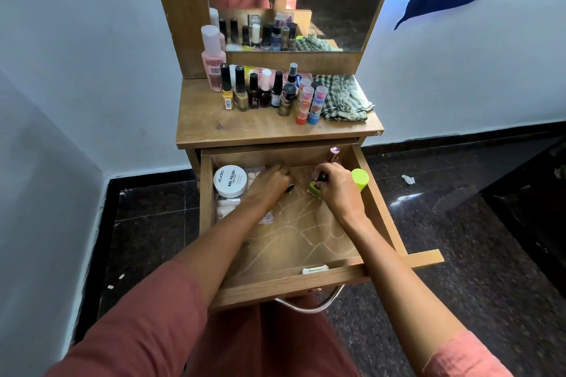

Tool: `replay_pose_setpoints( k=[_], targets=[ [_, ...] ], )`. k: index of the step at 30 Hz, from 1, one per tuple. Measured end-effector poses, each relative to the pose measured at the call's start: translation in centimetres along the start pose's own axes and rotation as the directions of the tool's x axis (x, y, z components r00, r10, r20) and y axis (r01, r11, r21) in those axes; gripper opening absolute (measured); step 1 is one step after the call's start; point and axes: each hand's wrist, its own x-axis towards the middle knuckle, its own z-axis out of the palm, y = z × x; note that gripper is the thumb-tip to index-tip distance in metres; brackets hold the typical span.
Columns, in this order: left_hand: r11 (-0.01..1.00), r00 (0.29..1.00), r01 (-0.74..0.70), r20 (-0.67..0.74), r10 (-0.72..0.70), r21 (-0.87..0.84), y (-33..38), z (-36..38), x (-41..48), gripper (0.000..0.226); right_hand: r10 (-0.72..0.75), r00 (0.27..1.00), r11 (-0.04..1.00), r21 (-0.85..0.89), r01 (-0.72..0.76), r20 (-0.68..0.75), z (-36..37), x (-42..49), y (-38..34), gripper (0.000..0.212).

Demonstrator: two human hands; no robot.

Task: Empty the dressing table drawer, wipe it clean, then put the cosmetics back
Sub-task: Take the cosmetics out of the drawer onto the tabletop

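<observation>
Your right hand [335, 190] is closed on a green polish bottle [315, 188], fingers pinching its dark cap. The bottle sits on the drawer [306, 242] floor, mid-right, tilted: long axis runs base down-left, cap up-right into your grip. To clear it, lift along that axis.

Left hand [271, 184] is knuckles-up in the back middle of the drawer, fingers curled over something dark at its right edge. I can't tell what it is or whether you're actually gripping it.

Left in the drawer:
- white tub [230, 180], back left, lying just left of your left hand, so that hand is nearer
- clear packets [226, 208] under and in front of the tub
- rose-gold tube [333, 154], upright at the back right, just behind your right hand
- green cap [360, 180], against the right wall, beside your right hand

Most bottles [260, 89] already stand on the tabletop [214, 125], and the cloth [344, 96] lies at their right. Looks like you're late in emptying; wiping hasn't started.
</observation>
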Motion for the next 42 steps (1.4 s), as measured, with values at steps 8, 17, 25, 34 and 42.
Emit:
replay_pose_setpoints(
  k=[8, 17, 25, 34, 42],
  targets=[
    [0.982, 0.985, 0.094, -0.127, -0.115, -0.165, 0.3, -0.9, -1.0, 0.026, 0.022, 1.0, 0.998, 0.061, -0.023, 0.01, -0.4, -0.1, 0.0, 0.022],
    [0.779, 0.875, 0.042, -0.353, -0.33, -0.625, 1.0, -5.7, -2.7, 0.026, 0.003, 0.996, 0.987, 0.16, 0.011, -0.091, -2.9, -0.1, -3.4, 0.029],
    [0.704, 0.799, 0.0, -0.424, -0.427, -0.71, -1.1, -10.7, -3.1, 0.032, -0.113, 0.979, 0.955, 0.255, 0.154, -0.171, -5.3, 1.5, -8.1, 0.03],
    [0.684, 0.748, 0.117, -0.39, -0.538, -0.72, -4.4, -11.7, -0.5, 0.031, -0.151, 0.969, 0.961, 0.202, 0.19, -0.194, -5.0, 6.3, -12.2, 0.025],
    [0.674, 0.748, 0.142, -0.367, -0.552, -0.725, -5.2, -11.1, 1.3, 0.029, -0.117, 0.986, 0.982, 0.132, 0.132, -0.118, -4.0, 9.0, -12.8, 0.026]
  ],
)
